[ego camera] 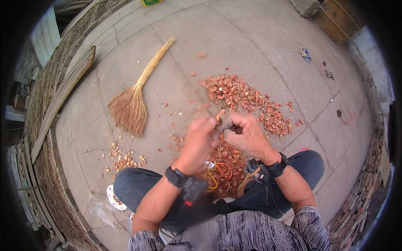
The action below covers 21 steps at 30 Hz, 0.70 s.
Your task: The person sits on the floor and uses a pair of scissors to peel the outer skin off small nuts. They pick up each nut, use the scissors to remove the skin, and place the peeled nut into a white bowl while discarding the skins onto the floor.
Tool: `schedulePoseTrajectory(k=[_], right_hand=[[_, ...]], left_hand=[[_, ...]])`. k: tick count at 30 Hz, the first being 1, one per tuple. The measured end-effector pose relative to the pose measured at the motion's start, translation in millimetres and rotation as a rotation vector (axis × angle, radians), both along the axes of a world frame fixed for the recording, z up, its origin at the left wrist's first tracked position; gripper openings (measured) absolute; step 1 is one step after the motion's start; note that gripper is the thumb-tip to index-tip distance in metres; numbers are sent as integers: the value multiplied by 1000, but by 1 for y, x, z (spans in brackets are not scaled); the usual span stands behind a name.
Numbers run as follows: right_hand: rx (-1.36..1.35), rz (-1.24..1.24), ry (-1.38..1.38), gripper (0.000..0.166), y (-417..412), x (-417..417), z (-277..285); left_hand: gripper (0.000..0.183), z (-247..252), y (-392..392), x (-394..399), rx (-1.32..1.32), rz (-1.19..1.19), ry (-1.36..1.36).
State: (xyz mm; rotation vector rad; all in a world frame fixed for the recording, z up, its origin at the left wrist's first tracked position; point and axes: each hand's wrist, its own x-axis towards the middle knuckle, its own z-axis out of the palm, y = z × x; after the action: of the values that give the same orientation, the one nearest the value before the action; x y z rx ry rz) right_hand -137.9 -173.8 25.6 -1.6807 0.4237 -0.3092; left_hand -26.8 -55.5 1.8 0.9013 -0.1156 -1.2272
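My left hand (pixel 200 136) pinches a small orange-brown bulb (pixel 219 116) upright between thumb and fingers. Close against it, my right hand (pixel 249 135) has curled fingers; whether they grip anything is hidden. Beyond both hands a long heap of reddish-brown bulbs (pixel 237 91) spreads over the concrete. Below them, between my legs, lies a pile of papery red-brown skins (pixel 230 166). Cleaner, paler bulbs (pixel 124 159) form a loose group by my left knee.
A straw broom (pixel 133 103) lies at the left, near a long weathered plank (pixel 67 94). By my left knee are a flowered plate (pixel 114 199) and a clear plastic bag (pixel 103 211). Wire bits (pixel 345 113) lie right; stacked bricks (pixel 358 194) line the right edge.
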Motion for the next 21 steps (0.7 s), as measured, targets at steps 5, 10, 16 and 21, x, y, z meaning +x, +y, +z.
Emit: schedulePoseTrajectory(k=[5, 10, 16, 21], right_hand=[[0, -45, 20, 3, -5, 1, 0], [69, -125, 102, 7, 1, 7, 1], [116, -187, 100, 8, 3, 6, -10], [-234, -196, 99, 18, 8, 5, -14]], left_hand=[[9, -10, 3, 7, -77, -13, 47], [13, -9, 1, 0, 1, 43, -38], [16, -8, 0, -5, 20, 51, -102], [16, 1, -1, -10, 147, 42, -394]])
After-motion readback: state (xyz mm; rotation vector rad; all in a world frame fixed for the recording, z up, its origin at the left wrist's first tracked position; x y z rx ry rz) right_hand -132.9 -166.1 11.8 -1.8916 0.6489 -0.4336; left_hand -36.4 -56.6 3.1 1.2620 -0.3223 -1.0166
